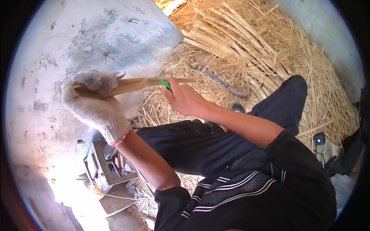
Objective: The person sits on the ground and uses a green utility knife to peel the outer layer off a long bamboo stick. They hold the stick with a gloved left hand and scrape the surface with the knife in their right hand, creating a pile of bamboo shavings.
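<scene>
My left hand point(98, 102), in a soiled white knitted glove, is closed round a flat bamboo strip point(133, 85). The strip runs roughly level toward the right and narrows at its far end. My bare right hand point(185, 96) is closed on a small bright green object point(166, 85), perhaps a tool's handle, held right at the strip. Its other end is hidden by the fingers and the strip, so its kind does not show. On the shavings beyond my right hand lies a long knife point(219, 80) with a dark blade and brownish handle.
Split bamboo strips point(246, 46) lie in a pile over a thick bed of straw-coloured shavings point(320, 88). A stained pale wall point(50, 96) stands on the left. Near my left forearm is a small wooden frame point(111, 169); a small black device point(319, 138) lies at right.
</scene>
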A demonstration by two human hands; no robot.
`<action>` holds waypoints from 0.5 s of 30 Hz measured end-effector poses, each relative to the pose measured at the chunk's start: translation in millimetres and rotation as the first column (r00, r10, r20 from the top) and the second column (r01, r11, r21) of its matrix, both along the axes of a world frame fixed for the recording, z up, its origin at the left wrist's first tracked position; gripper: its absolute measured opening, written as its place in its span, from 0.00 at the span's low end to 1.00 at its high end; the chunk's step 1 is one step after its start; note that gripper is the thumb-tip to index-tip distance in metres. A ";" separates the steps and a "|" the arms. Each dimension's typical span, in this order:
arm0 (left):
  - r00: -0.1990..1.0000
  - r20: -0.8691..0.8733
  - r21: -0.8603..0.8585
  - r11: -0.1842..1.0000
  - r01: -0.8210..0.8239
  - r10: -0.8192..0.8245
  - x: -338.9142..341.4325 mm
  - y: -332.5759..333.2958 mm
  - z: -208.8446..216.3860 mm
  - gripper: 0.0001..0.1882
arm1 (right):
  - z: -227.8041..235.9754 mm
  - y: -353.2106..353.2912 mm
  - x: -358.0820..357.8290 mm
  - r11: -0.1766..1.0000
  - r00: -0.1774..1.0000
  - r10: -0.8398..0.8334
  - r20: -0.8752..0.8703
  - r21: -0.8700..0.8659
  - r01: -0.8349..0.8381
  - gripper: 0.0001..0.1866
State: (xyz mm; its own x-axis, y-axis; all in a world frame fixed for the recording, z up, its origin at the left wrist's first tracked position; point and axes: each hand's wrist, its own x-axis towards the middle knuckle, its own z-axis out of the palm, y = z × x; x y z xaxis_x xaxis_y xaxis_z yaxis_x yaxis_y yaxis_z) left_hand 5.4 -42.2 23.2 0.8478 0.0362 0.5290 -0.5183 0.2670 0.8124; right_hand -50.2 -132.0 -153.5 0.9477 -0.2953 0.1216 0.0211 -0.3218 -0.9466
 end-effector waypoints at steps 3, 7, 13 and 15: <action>1.000 0.003 -0.078 0.997 0.013 -0.013 -1.3 -11.3 -4.3 0.19 | 6.0 0.7 -14.7 0.999 0.993 0.044 0.106 -0.016 -0.043 0.17; 0.988 0.017 -0.064 0.986 0.152 -0.151 -14.0 -22.8 -2.6 0.19 | -4.0 2.9 -19.4 0.986 0.969 -0.108 0.223 -0.098 0.133 0.15; 0.999 -0.017 -0.192 0.981 -0.031 0.029 -16.6 -44.2 -8.7 0.20 | -13.4 -12.4 -25.0 0.982 0.989 -0.149 -0.015 -0.116 0.147 0.15; 1.000 -0.018 -0.148 0.989 -0.001 -0.002 -21.4 -38.0 -6.0 0.20 | 4.0 -13.2 -28.0 0.994 0.997 -0.071 0.002 -0.088 0.071 0.15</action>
